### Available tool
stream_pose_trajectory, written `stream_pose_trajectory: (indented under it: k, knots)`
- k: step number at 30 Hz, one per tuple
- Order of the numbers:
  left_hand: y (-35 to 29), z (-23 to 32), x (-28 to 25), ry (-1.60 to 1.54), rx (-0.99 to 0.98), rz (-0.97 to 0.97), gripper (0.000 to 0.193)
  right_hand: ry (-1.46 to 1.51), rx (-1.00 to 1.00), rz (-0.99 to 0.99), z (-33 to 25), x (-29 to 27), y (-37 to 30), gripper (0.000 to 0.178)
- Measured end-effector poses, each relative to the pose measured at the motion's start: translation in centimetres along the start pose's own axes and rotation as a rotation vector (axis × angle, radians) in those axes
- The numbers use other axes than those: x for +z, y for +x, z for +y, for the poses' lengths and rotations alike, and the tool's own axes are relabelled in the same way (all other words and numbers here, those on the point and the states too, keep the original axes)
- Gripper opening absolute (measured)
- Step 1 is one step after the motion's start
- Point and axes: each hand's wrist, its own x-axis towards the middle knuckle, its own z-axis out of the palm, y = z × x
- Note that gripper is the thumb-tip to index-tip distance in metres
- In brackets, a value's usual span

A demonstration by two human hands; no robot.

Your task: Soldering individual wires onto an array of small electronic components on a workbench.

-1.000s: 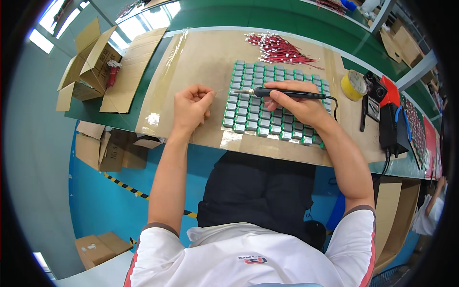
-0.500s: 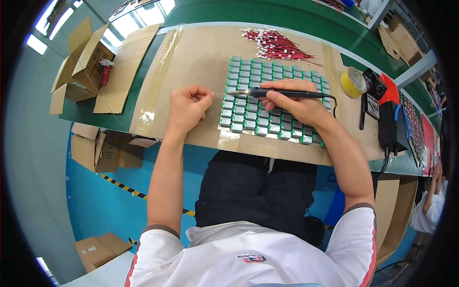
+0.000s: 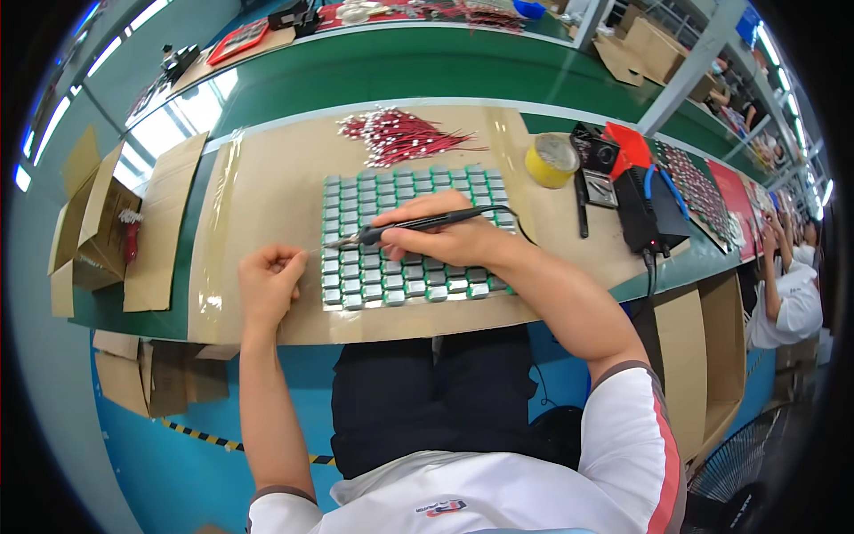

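Observation:
My right hand [image 3: 449, 233] grips a soldering iron [image 3: 427, 220] like a pen, its metal tip pointing left at the left-hand columns of a block of grey and green parts [image 3: 369, 287]. These small parts stand in tight rows on the cardboard-covered bench. Just left of the block, my left hand [image 3: 269, 283] is closed in a pinch on a thin strand, which looks like solder wire and reaches toward the iron's tip. Whether the tip touches a part is too small to tell. My right hand and the iron hide some of the middle rows.
Behind the block lies a pile of red wires [image 3: 405, 138] with white connectors. To the right are a yellow roll [image 3: 551, 162], a black box [image 3: 642, 212] with a cord and a red tray [image 3: 628, 144]. An open carton [image 3: 102, 222] stands left. A co-worker [image 3: 787, 298] is far right.
The view has shifted, so the bench sits lower and further left in the picture. Both hands keep their grips, with the iron's tip still at the block's left side.

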Motion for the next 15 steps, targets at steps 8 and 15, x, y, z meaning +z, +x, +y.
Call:
stream_pose_trajectory:
  k: [8,15]
  knots:
    - [0.44,-0.25,0.18,-0.023,0.021,-0.039,0.012,-0.020,-0.048,0.002,0.29,-0.25,0.08,0.026]
    - [0.06,-0.10,0.15,-0.027,0.013,-0.033,0.012,-0.051,-0.046,0.000,-0.09,-0.11,-0.24,0.026]
